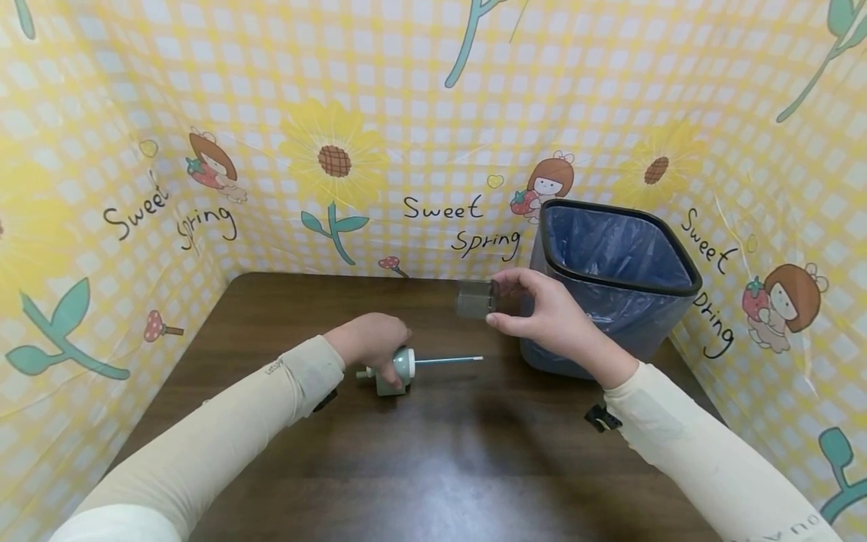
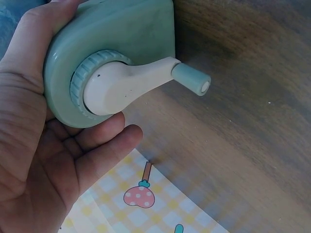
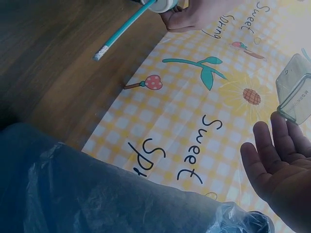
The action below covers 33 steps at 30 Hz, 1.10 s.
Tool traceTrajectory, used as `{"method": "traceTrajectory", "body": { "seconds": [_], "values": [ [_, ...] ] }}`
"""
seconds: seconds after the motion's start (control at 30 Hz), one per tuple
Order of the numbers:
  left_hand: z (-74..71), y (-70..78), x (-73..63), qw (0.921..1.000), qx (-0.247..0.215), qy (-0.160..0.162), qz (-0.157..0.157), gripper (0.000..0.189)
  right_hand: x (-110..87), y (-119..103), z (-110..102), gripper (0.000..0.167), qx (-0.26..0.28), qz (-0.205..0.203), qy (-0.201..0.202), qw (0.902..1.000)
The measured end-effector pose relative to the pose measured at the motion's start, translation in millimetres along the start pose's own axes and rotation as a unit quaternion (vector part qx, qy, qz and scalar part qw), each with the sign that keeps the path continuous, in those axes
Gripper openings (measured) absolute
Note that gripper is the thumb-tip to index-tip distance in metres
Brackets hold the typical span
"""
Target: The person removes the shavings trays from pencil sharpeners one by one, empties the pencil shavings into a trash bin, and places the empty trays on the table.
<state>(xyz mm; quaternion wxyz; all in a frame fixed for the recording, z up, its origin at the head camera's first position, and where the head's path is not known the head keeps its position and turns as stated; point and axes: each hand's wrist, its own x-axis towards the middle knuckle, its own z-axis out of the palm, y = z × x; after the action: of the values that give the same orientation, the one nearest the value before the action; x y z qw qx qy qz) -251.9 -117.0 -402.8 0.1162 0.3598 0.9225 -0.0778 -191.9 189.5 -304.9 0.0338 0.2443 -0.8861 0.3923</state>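
Note:
A green hand-crank pencil sharpener (image 1: 391, 385) is held by my left hand (image 1: 371, 339) just over or on the table, thumb on the near side. In the left wrist view its white crank (image 2: 138, 83) points away from the palm, with a green knob at the tip. A teal pencil (image 1: 447, 360) sticks out of the sharpener toward the right, its pale end outward. My right hand (image 1: 552, 316) pinches a small see-through grey shavings drawer (image 1: 476, 299) between thumb and fingers, raised over the table left of the bin.
A bin (image 1: 609, 307) with a blue plastic liner and black rim stands at the back right, close beside the right hand. The dark wooden table (image 1: 325, 459) is bordered by a yellow checked, patterned sheet (image 1: 406, 150) on its back and sides.

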Motion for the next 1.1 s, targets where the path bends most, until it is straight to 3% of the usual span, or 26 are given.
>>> {"method": "traceTrajectory", "body": {
  "seconds": [0.6,1.1],
  "values": [
    [3.0,-1.2,1.5,1.0000,-0.004,0.000,0.001,0.076,-3.5,5.0,8.7,0.055,-0.023,-0.019,-0.004,0.9995],
    [2.5,-0.3,0.7,1.0000,0.003,0.002,-0.003,0.081,-4.0,5.1,15.2,0.056,-0.018,-0.006,-0.010,0.9998]
  ]
}}
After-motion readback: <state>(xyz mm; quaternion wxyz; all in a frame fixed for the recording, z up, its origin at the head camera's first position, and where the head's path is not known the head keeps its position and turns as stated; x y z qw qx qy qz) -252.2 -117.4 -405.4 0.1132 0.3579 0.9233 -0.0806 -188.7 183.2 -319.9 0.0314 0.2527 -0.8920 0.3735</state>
